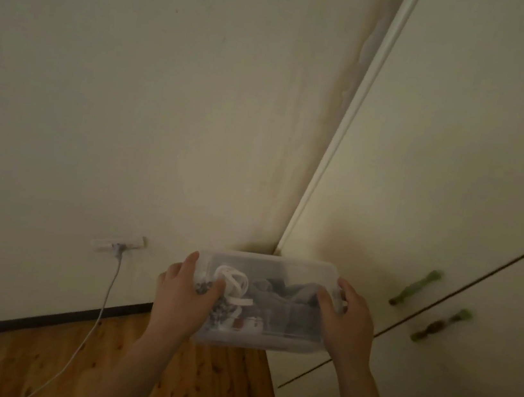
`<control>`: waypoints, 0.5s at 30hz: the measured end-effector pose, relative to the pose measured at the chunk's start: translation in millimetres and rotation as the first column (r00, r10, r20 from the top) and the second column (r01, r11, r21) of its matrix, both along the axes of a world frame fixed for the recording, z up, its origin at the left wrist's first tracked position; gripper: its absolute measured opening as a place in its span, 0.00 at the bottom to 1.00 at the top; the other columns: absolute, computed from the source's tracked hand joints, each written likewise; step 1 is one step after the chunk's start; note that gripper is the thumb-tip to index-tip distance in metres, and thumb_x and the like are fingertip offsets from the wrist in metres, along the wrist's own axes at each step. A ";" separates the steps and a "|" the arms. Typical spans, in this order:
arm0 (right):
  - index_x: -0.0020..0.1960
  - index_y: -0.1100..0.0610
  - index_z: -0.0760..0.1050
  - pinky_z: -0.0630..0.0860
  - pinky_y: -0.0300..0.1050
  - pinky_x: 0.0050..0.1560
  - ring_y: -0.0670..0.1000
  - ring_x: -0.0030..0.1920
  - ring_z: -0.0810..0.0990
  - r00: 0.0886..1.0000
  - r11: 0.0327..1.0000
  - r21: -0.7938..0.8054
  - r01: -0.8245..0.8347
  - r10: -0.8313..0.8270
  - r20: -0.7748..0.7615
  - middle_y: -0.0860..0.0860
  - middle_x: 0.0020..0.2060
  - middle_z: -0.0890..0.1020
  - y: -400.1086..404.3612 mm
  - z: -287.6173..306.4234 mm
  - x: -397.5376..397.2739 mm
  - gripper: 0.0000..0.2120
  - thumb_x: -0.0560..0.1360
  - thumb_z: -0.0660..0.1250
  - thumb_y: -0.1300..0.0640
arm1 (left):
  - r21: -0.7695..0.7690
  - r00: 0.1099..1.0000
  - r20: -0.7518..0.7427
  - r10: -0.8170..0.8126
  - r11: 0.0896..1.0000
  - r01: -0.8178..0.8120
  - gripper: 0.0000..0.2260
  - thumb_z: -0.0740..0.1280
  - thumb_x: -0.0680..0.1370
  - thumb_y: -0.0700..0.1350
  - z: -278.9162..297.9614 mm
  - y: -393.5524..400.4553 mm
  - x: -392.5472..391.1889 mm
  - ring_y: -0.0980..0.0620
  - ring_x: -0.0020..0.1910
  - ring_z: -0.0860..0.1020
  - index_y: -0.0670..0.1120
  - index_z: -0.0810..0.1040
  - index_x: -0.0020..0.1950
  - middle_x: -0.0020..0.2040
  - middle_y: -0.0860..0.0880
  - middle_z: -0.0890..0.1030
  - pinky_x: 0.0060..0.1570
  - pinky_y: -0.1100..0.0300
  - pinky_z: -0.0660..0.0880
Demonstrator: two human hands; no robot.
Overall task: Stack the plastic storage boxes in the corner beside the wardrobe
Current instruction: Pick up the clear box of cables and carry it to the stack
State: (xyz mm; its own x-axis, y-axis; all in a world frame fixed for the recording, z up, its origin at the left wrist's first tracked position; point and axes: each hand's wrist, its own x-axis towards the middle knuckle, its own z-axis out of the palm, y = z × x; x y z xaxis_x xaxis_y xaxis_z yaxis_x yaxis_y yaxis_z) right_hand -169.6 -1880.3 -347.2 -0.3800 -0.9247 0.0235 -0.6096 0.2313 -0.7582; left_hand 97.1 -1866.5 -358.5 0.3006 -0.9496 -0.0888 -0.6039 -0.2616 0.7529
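Clear plastic storage box (264,301), lid on, carried in mid-air right in front of the corner where wall (133,96) meets wardrobe (461,159). Contents look like white straps and grey cloth; hazy through the plastic. Left hand (184,298) grips the box's left end, thumb over the lid, fingers wrapped down the side. Right hand (343,314) grips the right end the same way. Box roughly level, long side facing the person.

Below the box: wood floor (211,379), dark skirting to its left. No other box visible under it; the corner floor is hidden by the box itself.

Left of the box: wall socket (119,244) with white cable (96,316) hanging to the floor. Right of the box: two green door handles (429,306) on the wardrobe.

Step, by judgement: transport/placement of one box into the corner. Next move needs a straight lowering, keeping the box clear of the cable and square to the wardrobe side, then both hands let go.
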 end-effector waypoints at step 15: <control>0.73 0.57 0.70 0.70 0.48 0.62 0.57 0.64 0.75 0.994 0.992 0.093 -0.087 0.092 -0.054 0.56 0.67 0.76 -141.2 -19.3 22.7 0.27 0.78 0.68 0.48 | 0.112 0.996 -0.014 -0.085 0.990 0.086 0.36 0.65 0.77 0.62 -27.0 -130.2 28.8 0.40 0.70 0.65 0.48 0.58 0.79 0.72 0.41 0.68 0.68 0.46 0.64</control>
